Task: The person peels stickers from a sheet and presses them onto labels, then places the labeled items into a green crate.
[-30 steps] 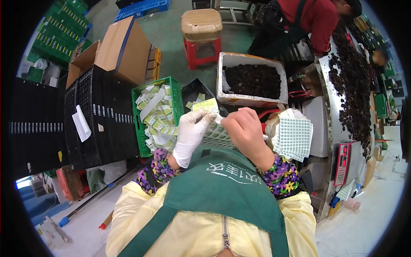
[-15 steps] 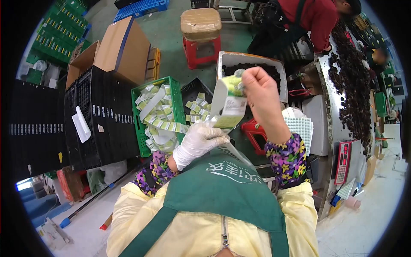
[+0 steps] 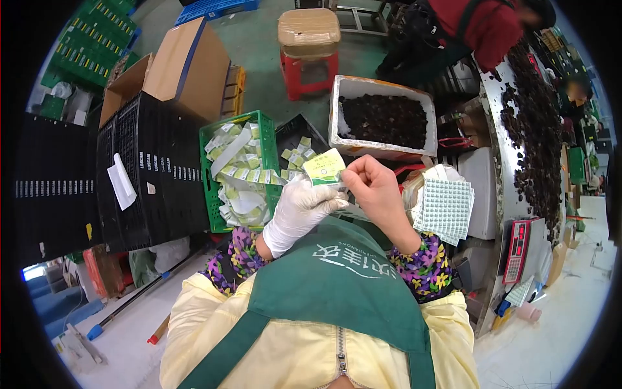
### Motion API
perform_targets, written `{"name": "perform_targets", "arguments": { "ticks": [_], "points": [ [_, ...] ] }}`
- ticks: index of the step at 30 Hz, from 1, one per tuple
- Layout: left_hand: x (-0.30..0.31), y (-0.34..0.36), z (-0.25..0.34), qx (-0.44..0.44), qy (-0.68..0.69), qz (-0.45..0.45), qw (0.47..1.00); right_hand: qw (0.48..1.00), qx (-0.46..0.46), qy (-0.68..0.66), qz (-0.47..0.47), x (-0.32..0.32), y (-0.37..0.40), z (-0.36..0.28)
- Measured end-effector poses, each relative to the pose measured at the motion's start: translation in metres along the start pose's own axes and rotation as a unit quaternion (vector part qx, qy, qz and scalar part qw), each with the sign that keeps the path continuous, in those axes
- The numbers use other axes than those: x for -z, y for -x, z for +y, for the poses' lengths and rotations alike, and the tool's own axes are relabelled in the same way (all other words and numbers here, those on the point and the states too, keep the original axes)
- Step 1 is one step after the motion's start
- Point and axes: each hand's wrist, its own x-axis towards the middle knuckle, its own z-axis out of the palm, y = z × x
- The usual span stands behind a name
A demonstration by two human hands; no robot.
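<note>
Head view, label (image 3: 324,166) in right hand (image 3: 376,194) grip

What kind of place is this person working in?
Probably a food packing workshop: a white box of dark dried produce, more heaped on a metal table, a green crate full of printed labels, and a digital scale. The right hand pinches one label.

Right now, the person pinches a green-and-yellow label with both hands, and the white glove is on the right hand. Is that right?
No. The white glove is on the left hand; the right hand is bare. Both pinch the label, as the head view shows.
</note>
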Motion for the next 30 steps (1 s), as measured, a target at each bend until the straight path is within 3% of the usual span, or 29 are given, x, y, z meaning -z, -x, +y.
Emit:
{"name": "perform_targets", "arguments": {
  "ticks": [2,4,5,6,8,9,10,11,12,14,16,23,25,28,30],
  "points": [
    [0.000,0.001,-0.002,-0.071,-0.062,0.007,0.996,0.997,-0.026,0.066,-0.022,0.006,-0.004,-0.001],
    [0.001,0.000,0.002,-0.098,-0.074,0.017,0.992,0.977,-0.015,0.215,0.005,0.010,-0.007,-0.012],
    [0.001,-0.002,0.003,-0.125,-0.086,0.028,0.988,0.994,-0.034,0.102,-0.030,0.015,-0.015,0.009],
    [0.001,-0.003,0.003,-0.125,-0.085,0.028,0.988,0.994,-0.034,0.102,-0.029,0.016,-0.014,0.009],
    [0.004,-0.006,0.001,-0.123,-0.063,0.023,0.990,0.985,-0.090,-0.092,-0.116,0.018,-0.011,0.006],
    [0.006,-0.005,0.001,-0.122,-0.064,0.024,0.990,0.995,-0.033,0.013,-0.096,0.024,-0.010,0.005],
    [0.008,-0.004,0.001,0.020,0.022,0.020,0.999,0.995,-0.032,0.013,-0.097,0.027,-0.007,0.001],
    [0.010,-0.003,0.000,0.161,0.108,0.017,0.981,0.983,-0.004,0.155,-0.099,0.030,-0.001,-0.006],
    [0.011,-0.003,-0.001,0.162,0.108,0.018,0.981,0.951,0.024,0.294,-0.098,0.030,0.005,-0.010],
    [0.011,-0.005,-0.006,0.185,0.108,-0.002,0.977,0.950,0.052,0.292,-0.096,0.027,0.007,0.002],
    [0.003,-0.001,-0.009,0.189,0.183,0.033,0.964,0.959,0.058,0.276,-0.040,0.025,0.006,0.001],
    [0.005,-0.001,-0.008,0.250,0.217,0.026,0.943,0.930,0.139,0.339,-0.038,0.024,0.009,0.003],
    [0.004,0.000,-0.008,0.251,0.230,0.003,0.940,0.939,0.114,0.323,-0.029,0.030,0.005,0.006],
    [-0.004,0.002,-0.011,0.219,0.208,0.061,0.951,0.949,0.090,0.301,0.003,0.028,0.004,-0.012],
    [-0.005,0.003,-0.013,0.222,0.186,0.013,0.957,0.931,0.172,0.321,0.029,0.023,0.006,-0.024]
  ]
}}
